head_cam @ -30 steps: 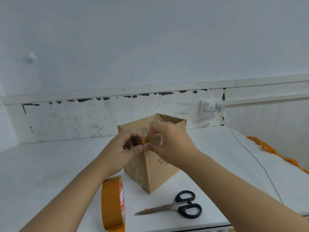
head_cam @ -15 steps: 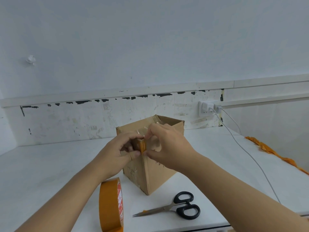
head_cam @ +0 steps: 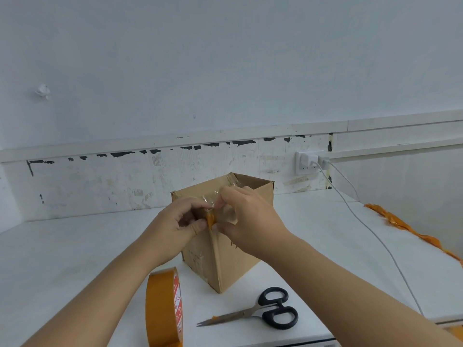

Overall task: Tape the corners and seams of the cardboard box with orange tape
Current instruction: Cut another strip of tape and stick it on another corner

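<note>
— Where is the cardboard box (head_cam: 233,256)?
— Upright on the white table (head_cam: 75,259), one corner edge facing the camera.
— The hands?
— Left hand (head_cam: 172,229) and right hand (head_cam: 248,221) both pinch an orange tape strip (head_cam: 210,219) at that top corner.
— Nearby?
— Tape roll (head_cam: 162,309) on edge front-left, scissors (head_cam: 260,311) front-right; bare tabletop far left.

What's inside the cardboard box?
The cardboard box is open on top, but only a bit of its bare brown inner wall shows. The right hand and the near wall hide the rest, so I cannot tell whether anything is inside.
</note>
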